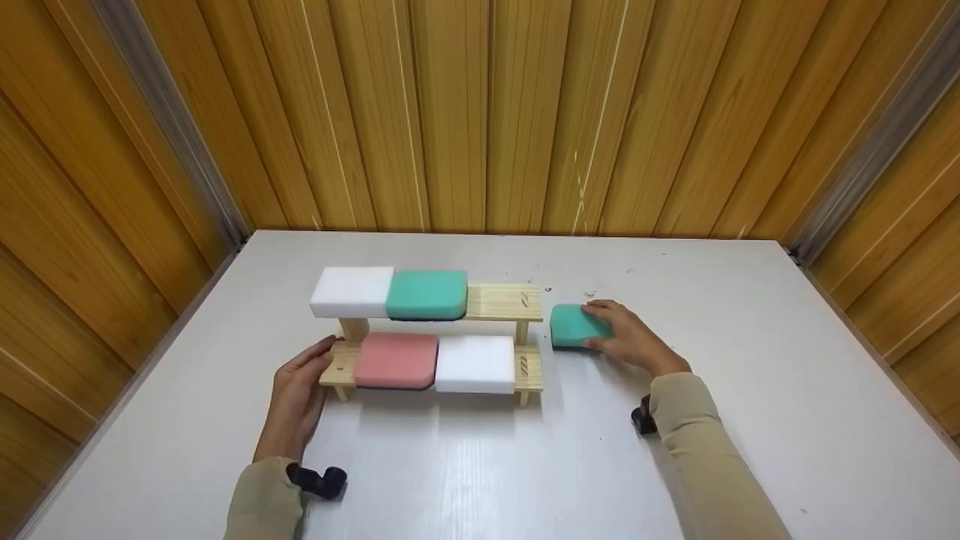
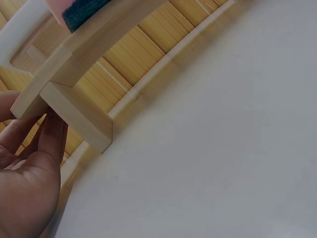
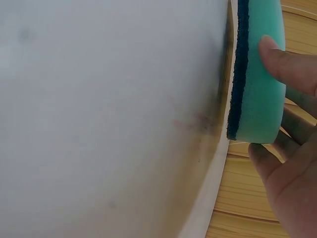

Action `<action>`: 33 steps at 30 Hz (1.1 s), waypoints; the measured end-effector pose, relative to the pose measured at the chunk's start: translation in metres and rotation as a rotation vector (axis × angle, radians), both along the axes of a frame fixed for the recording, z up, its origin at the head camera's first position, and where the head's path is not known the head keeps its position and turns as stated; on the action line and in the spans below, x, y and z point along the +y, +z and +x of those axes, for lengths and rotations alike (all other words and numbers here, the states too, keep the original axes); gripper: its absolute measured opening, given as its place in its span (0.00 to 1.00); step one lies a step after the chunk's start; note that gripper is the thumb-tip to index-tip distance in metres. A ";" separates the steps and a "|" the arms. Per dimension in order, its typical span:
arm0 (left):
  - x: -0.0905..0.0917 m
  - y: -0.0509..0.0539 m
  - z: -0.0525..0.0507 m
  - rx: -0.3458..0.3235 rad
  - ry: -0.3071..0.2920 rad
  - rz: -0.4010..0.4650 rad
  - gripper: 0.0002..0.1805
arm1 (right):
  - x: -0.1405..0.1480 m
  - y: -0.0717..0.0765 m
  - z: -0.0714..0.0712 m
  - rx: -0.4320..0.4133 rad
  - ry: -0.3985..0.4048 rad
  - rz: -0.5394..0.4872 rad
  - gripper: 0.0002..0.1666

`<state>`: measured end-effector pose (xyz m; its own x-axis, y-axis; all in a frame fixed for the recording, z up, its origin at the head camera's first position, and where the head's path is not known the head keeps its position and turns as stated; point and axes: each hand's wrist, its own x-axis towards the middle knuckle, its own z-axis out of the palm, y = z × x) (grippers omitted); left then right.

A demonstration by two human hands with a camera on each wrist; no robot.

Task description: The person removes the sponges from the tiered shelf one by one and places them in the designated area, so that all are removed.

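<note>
Near the middle of the white surface (image 1: 465,480) stands a two-tier wooden rack (image 1: 499,301), the upper tier set behind the lower one. Along the upper tier a white block (image 1: 351,291) sits at the left, with a green sponge (image 1: 427,293) touching it on the right; pale wood shows from there to the tier's right end. On the lower tier a pink sponge (image 1: 396,360) lies just beside a second white block (image 1: 475,364), with wood visible at both ends. A dark teal layer shows under the pink sponge in the left wrist view.

Both hands are occupied. The left hand (image 1: 300,386) grips the left end of the lower tier, its fingers parted only by the board, some of them tucked underneath near the leg (image 2: 79,116). The right hand (image 1: 630,339) holds a second green sponge (image 1: 576,324) by its right part, thumb and fingers spread to the sponge's width. That sponge is just to the right of the rack, apart from it, its dark layer facing down; whether it touches the surface cannot be told.

Each arm wears a beige sleeve with a black device at the wrist. Behind the surface rises a wood-patterned panel wall (image 1: 450,112).
</note>
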<state>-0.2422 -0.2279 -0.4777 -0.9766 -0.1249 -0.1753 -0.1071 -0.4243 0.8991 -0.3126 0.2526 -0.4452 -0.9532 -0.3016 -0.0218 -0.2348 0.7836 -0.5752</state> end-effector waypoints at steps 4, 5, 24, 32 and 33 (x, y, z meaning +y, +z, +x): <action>0.000 0.000 0.000 -0.002 -0.007 -0.010 0.28 | 0.001 0.001 0.001 -0.004 0.008 0.006 0.37; 0.000 0.000 0.000 -0.001 -0.007 -0.012 0.28 | 0.001 0.001 0.002 -0.003 0.012 0.005 0.38; 0.001 0.000 -0.002 0.007 0.013 -0.020 0.28 | 0.003 0.000 0.001 -0.057 0.000 0.020 0.43; 0.000 -0.001 -0.002 -0.005 0.004 -0.028 0.28 | 0.005 0.000 0.002 -0.051 -0.004 0.001 0.46; 0.000 -0.001 -0.002 -0.006 0.002 -0.022 0.28 | 0.005 0.000 0.002 -0.045 0.003 -0.002 0.47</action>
<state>-0.2442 -0.2274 -0.4788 -0.9753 -0.1309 -0.1780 -0.1114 -0.4044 0.9078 -0.3107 0.2576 -0.4454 -0.9505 -0.3042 -0.0639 -0.2107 0.7818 -0.5868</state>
